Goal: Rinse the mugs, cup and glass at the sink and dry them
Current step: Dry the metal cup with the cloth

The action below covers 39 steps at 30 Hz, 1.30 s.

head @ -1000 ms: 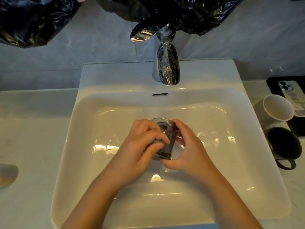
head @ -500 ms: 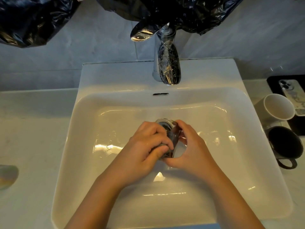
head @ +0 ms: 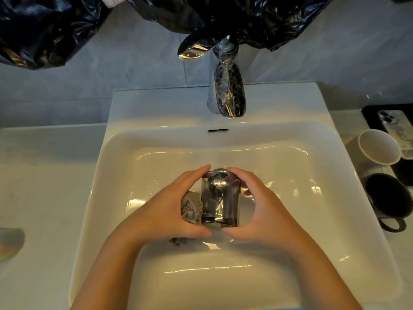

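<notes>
Over the middle of the white sink (head: 116, 166) I hold a clear drinking glass (head: 221, 202), tipped with its mouth pointing away from me. My left hand (head: 165, 211) grips the glass's left side and also clutches a crumpled grey cloth (head: 191, 208) against it. My right hand (head: 263, 211) cups the right side, thumb at the base and fingers by the rim. A white mug (head: 377, 147) and a dark mug (head: 388, 198) with a handle stand on the counter to the right of the sink.
The chrome tap (head: 225, 92), partly wrapped in film, stands at the back of the sink with no water running. Black plastic bags (head: 44, 30) hang over the wall above. A phone (head: 400, 130) lies on a black tray at far right. A pale object (head: 10, 242) sits at the left edge.
The glass has been turned and drawn out from under my left hand, so its whole side shows now. The cloth sits beside the glass, and my hands have spread apart around it.
</notes>
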Each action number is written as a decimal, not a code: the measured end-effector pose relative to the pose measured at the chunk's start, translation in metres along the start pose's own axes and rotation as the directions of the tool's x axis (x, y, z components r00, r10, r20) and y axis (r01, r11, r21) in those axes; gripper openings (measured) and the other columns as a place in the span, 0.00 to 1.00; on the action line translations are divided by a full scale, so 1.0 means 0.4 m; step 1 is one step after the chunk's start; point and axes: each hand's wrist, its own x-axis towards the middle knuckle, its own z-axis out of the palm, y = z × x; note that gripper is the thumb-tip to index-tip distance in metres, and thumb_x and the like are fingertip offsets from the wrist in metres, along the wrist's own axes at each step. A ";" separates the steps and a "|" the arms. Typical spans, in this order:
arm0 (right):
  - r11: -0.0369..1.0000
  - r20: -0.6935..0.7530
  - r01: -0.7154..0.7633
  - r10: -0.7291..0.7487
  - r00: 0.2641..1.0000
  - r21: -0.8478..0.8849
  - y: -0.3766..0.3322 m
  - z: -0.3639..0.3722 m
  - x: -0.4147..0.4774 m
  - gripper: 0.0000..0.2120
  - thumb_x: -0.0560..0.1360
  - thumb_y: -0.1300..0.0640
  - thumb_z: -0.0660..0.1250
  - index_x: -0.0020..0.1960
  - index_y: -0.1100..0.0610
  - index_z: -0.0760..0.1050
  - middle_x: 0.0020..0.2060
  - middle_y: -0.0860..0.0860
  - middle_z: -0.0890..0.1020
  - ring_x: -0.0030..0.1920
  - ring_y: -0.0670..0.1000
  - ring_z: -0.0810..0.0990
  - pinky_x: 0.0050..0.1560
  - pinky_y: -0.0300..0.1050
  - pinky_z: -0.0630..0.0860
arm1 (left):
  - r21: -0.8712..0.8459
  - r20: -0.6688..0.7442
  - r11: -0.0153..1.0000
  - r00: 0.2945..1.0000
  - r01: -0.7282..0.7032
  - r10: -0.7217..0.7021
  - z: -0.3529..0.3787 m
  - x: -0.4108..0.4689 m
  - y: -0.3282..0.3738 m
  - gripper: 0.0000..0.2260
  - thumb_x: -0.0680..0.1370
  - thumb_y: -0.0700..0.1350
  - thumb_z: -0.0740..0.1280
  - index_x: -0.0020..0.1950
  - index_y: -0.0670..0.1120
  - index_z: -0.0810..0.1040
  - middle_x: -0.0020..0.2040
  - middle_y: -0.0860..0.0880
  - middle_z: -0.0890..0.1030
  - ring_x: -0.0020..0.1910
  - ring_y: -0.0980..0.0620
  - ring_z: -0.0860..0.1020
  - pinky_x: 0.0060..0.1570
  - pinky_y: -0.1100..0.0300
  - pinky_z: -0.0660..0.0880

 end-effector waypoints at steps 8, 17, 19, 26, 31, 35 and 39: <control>0.946 -0.054 0.058 -0.043 0.998 0.320 -0.001 -0.004 0.000 0.52 0.58 0.47 0.80 0.74 0.34 0.55 0.69 0.32 0.67 0.69 0.42 0.70 0.65 0.35 0.71 | -0.291 -0.220 0.949 0.974 -0.122 0.058 0.017 -0.013 0.017 0.38 0.63 0.53 0.75 0.71 0.59 0.66 0.66 0.60 0.72 0.61 0.55 0.77 0.53 0.64 0.77; 0.856 -0.118 0.077 -0.020 0.993 0.511 -0.003 0.010 -0.001 0.46 0.59 0.57 0.80 0.72 0.45 0.63 0.65 0.44 0.76 0.70 0.51 0.73 0.67 0.55 0.74 | -0.398 -0.335 0.900 0.942 -0.177 0.037 0.053 -0.003 0.023 0.42 0.61 0.63 0.73 0.73 0.55 0.65 0.68 0.61 0.71 0.67 0.61 0.70 0.56 0.66 0.74; 0.870 -0.113 0.066 -0.012 0.994 0.489 0.002 0.009 -0.001 0.46 0.58 0.56 0.80 0.71 0.43 0.63 0.64 0.39 0.76 0.69 0.47 0.73 0.67 0.48 0.74 | -0.377 -0.498 0.905 0.867 -0.198 -0.018 0.043 -0.007 0.018 0.30 0.63 0.56 0.65 0.65 0.53 0.69 0.58 0.61 0.74 0.57 0.63 0.73 0.50 0.68 0.73; 0.943 -0.046 0.067 -0.055 0.997 0.327 0.002 0.022 0.000 0.46 0.58 0.54 0.83 0.68 0.36 0.63 0.62 0.35 0.75 0.68 0.42 0.73 0.65 0.37 0.72 | -0.098 -0.514 0.942 0.827 -0.321 0.228 0.041 0.017 0.055 0.11 0.69 0.40 0.56 0.50 0.48 0.67 0.49 0.49 0.67 0.46 0.54 0.69 0.46 0.65 0.67; 0.974 -0.066 0.068 -0.055 0.996 0.215 0.006 0.023 0.007 0.46 0.59 0.56 0.84 0.68 0.36 0.63 0.63 0.37 0.73 0.66 0.40 0.72 0.63 0.33 0.72 | -0.166 -0.573 0.943 0.807 -0.287 0.144 0.049 0.047 0.048 0.12 0.71 0.35 0.59 0.50 0.48 0.73 0.50 0.49 0.74 0.50 0.53 0.75 0.50 0.63 0.72; 0.978 -0.177 0.094 -0.061 0.982 0.188 0.015 0.015 0.019 0.43 0.58 0.53 0.82 0.66 0.37 0.64 0.62 0.40 0.73 0.64 0.41 0.74 0.62 0.34 0.73 | -0.056 -0.490 0.932 0.823 -0.358 0.287 0.089 0.025 0.052 0.16 0.70 0.36 0.60 0.53 0.49 0.79 0.57 0.53 0.77 0.65 0.50 0.73 0.63 0.59 0.70; 0.983 -0.068 0.112 -0.103 0.992 0.146 0.000 0.030 0.012 0.42 0.59 0.47 0.81 0.66 0.34 0.62 0.60 0.35 0.71 0.64 0.38 0.72 0.59 0.29 0.72 | -0.135 -0.477 0.964 0.868 -0.229 0.139 0.058 0.058 0.049 0.16 0.71 0.44 0.61 0.53 0.57 0.81 0.62 0.57 0.70 0.68 0.50 0.68 0.65 0.59 0.70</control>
